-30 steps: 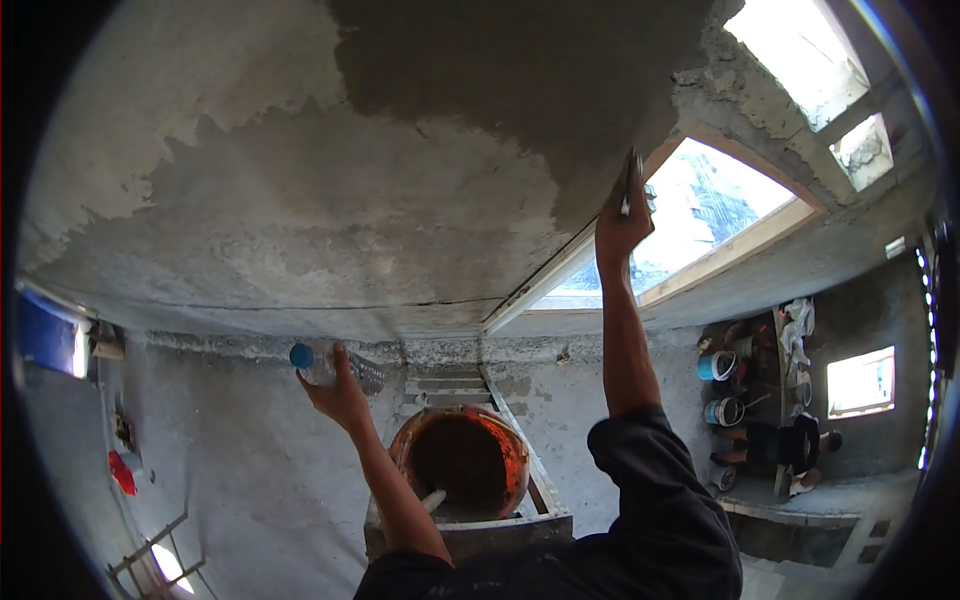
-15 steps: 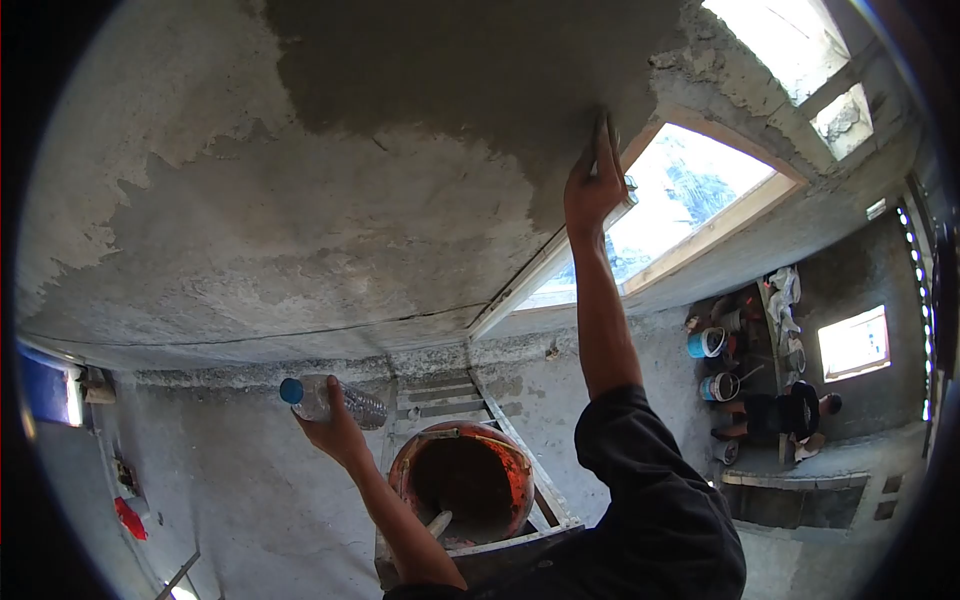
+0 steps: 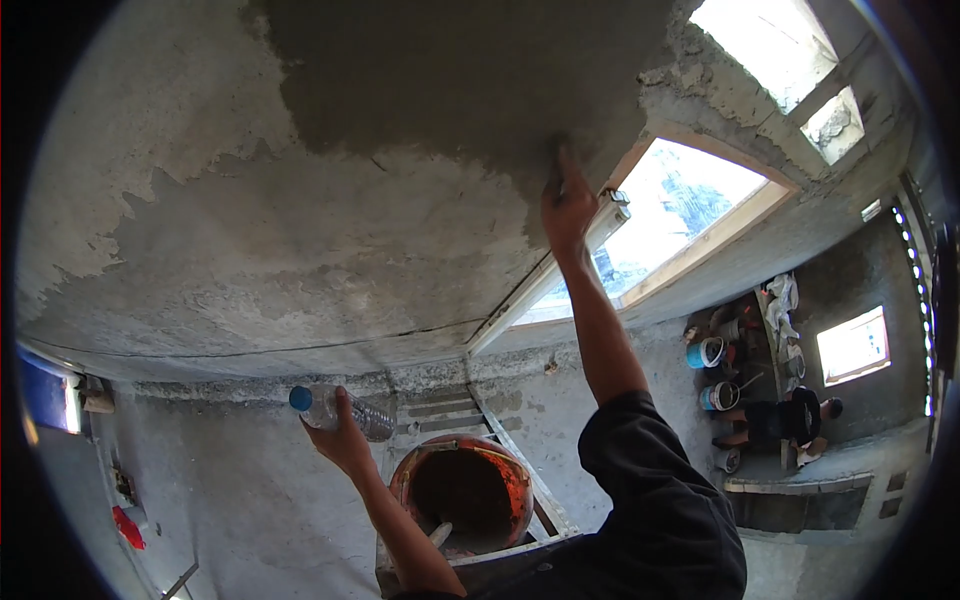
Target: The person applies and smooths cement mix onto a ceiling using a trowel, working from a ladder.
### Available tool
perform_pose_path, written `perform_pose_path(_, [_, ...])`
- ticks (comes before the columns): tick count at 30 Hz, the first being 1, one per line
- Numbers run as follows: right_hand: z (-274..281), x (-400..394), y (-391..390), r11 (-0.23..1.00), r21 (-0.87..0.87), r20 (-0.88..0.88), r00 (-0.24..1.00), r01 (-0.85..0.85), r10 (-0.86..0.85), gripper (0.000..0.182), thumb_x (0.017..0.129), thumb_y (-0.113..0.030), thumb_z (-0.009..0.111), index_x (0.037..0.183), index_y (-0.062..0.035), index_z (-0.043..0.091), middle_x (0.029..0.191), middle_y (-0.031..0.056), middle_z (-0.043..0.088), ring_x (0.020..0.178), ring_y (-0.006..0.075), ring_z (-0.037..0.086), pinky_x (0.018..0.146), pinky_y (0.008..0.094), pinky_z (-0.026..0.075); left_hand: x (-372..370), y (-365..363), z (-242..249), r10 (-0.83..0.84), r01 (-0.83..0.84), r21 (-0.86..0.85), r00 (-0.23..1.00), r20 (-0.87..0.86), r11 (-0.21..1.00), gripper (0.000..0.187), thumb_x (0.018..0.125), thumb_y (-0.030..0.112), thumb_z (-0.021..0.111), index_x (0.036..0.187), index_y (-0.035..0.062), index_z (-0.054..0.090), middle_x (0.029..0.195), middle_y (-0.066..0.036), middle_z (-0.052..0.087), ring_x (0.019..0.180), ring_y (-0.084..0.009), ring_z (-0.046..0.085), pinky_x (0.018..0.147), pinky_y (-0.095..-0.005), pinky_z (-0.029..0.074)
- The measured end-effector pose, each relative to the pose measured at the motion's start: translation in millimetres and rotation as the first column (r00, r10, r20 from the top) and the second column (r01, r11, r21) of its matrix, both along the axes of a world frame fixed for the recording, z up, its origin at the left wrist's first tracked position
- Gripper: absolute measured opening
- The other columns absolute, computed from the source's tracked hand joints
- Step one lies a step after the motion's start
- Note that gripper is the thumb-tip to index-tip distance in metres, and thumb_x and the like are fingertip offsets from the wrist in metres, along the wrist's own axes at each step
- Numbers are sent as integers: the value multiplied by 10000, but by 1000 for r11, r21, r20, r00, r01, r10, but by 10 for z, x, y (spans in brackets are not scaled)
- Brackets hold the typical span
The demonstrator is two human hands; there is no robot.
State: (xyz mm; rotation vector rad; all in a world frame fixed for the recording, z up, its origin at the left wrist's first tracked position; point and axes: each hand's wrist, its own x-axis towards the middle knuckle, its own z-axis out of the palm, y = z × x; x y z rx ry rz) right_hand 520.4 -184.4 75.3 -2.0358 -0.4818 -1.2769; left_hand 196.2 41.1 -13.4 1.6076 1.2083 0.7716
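My left hand [image 3: 343,440] is closed around a clear plastic bottle [image 3: 367,418] with a blue cap, tilted nearly flat on its side. My right hand [image 3: 570,208] reaches up to the damp, darker patch of plaster [image 3: 440,75] on the wall, beside the window frame. Its fingers look closed around something dark and flat against the surface, too blurred to name. Below and between my arms, an orange bucket [image 3: 518,490] with dark contents and a pale handle [image 3: 440,534] sticking out rests on a wooden stand or ladder.
A window opening with a wooden frame [image 3: 715,243] adjoins the plastered wall, with a pale straight strip [image 3: 530,295] along its edge. Far right, another person [image 3: 785,415] is near several buckets, including a blue-and-white one [image 3: 706,352]. A red object [image 3: 128,527] lies at lower left.
My right hand has moved left and slightly down along the wall, away from the window frame. My left hand, still holding the bottle, has shifted slightly right and down.
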Motion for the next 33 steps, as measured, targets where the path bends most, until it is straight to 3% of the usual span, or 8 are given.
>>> perform_pose_path(2, [-49,-60,19,994,-84,-105,992,-71,62,415,764,48,527,1170,8,604,1160,194,613,1086,311,598,946,365,467,3,11,-3,3,-3,-6,1000,25,1000,642,773,330,744,1247,-22,493,1150,-189,603,1022,-310,611,829,-412,507])
perform_pose_path(9, [211,28,-32,986,166,43,999,22,-29,363,820,38,516,1167,-4,613,1108,176,646,1034,299,629,873,344,506,-9,24,-49,-8,8,-18,999,42,1000,635,770,330,746,1231,-28,498,1138,-188,608,1005,-311,616,826,-413,507])
perform_pose_path(12, [-35,-2,-68,998,-51,-31,999,-45,43,375,829,54,486,1182,0,601,1127,179,638,1058,300,617,881,341,501,-5,12,-56,2,-1,-14,999,50,1000,623,773,328,743,1221,-31,501,1136,-191,609,997,-315,619,824,-413,505])
perform_pose_path(18, [321,-22,-91,990,139,115,993,-6,-10,377,802,52,522,1166,3,608,1121,190,636,1044,319,619,875,357,504,-9,30,-138,-34,34,-18,999,23,999,621,774,320,743,1220,-36,499,1135,-195,608,1001,-322,618,832,-418,502])
perform_pose_path(21, [229,-1,-69,994,102,65,998,-32,25,365,803,47,530,1157,8,612,1123,188,636,1056,322,613,870,361,506,2,29,-148,-55,56,-30,998,43,998,625,772,319,746,1222,-36,497,1141,-196,606,1012,-325,613,842,-417,499])
perform_pose_path(24, [110,-65,-102,976,-189,-84,992,-112,97,364,808,55,520,1158,7,611,1143,192,625,1070,319,606,874,358,506,5,17,-143,-41,41,-8,999,2,999,626,772,317,747,1224,-38,497,1154,-196,600,1024,-323,607,841,-416,494])
perform_pose_path(30, [301,37,-147,995,81,81,996,-49,43,387,775,67,525,1144,3,619,1096,197,642,1024,316,628,868,358,514,-4,-5,-74,-53,53,-26,999,-1,998,613,770,322,749,1207,-30,503,1157,-200,593,1034,-333,599,843,-425,487])
perform_pose_path(33, [-3,-15,-141,981,-177,-142,989,-76,51,399,772,75,521,1151,-5,619,1130,187,632,1056,311,614,879,356,510,-7,22,-145,-63,63,-4,998,15,998,600,772,328,747,1192,-27,507,1141,-202,597,1026,-341,600,845,-426,486])
